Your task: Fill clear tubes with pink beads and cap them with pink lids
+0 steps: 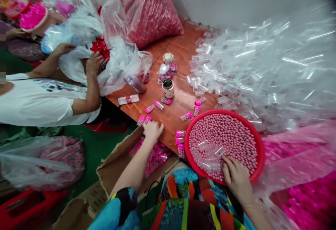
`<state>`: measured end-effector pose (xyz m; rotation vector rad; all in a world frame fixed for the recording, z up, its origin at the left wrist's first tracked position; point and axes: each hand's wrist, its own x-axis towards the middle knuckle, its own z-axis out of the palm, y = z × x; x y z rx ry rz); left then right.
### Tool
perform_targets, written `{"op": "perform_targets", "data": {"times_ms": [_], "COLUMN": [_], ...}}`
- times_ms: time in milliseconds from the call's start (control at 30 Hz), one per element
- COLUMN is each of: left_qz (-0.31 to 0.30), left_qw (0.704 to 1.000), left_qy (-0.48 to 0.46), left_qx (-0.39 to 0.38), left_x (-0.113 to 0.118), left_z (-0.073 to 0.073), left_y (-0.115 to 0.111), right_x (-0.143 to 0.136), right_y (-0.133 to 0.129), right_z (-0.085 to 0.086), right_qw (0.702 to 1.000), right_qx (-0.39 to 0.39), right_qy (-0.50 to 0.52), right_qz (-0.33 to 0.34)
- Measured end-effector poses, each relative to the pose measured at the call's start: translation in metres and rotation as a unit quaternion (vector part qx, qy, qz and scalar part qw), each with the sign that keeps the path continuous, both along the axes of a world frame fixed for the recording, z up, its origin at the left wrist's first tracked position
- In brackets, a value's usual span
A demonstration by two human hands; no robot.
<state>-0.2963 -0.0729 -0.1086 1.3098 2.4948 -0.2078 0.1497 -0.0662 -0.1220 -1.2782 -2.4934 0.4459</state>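
My left hand is at the table edge with its fingers curled against two small clear bottles with pink caps; its fingertips are partly hidden. Below that forearm, an open cardboard box holds many pink-capped bottles. On the right, a red basin is full of round pink beads. Several empty clear tubes lie on the beads. My right hand reaches over the basin's near rim, thumb and fingers closed at the end of one tube.
More filled bottles lie left of the basin. A metal cup, a purple bottle and a white tube stand or lie mid-table. Clear tubes pile up right. At left, a person in white handles plastic bags.
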Motion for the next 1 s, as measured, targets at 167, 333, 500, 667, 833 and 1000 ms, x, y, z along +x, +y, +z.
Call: {"op": "perform_targets", "data": {"times_ms": [167, 333, 500, 667, 833, 1000], "left_qz": [0.045, 0.079, 0.147, 0.208, 0.249, 0.020], "left_qw": [0.995, 0.995, 0.988, 0.978, 0.968, 0.996], "left_qy": [0.018, -0.039, -0.022, 0.000, 0.028, -0.065], "left_qx": [0.085, 0.048, 0.040, 0.011, 0.035, 0.056], "left_x": [-0.006, -0.007, -0.020, -0.018, 0.017, 0.058], "left_z": [-0.008, -0.019, -0.022, -0.019, -0.019, -0.016], "left_y": [0.083, 0.122, 0.086, 0.004, -0.054, -0.047], "right_x": [-0.003, -0.005, -0.004, -0.009, -0.020, -0.021], "right_y": [0.002, 0.003, 0.003, 0.004, 0.004, 0.006], "right_z": [0.004, 0.014, 0.015, 0.021, 0.032, 0.030], "right_qw": [1.000, 0.998, 0.998, 0.998, 0.996, 0.996], "right_qx": [-0.006, -0.044, -0.048, -0.051, -0.077, -0.073], "right_qy": [-0.009, -0.006, -0.021, -0.034, -0.020, -0.033], "right_qz": [-0.002, -0.033, -0.032, -0.021, -0.030, -0.028]}}
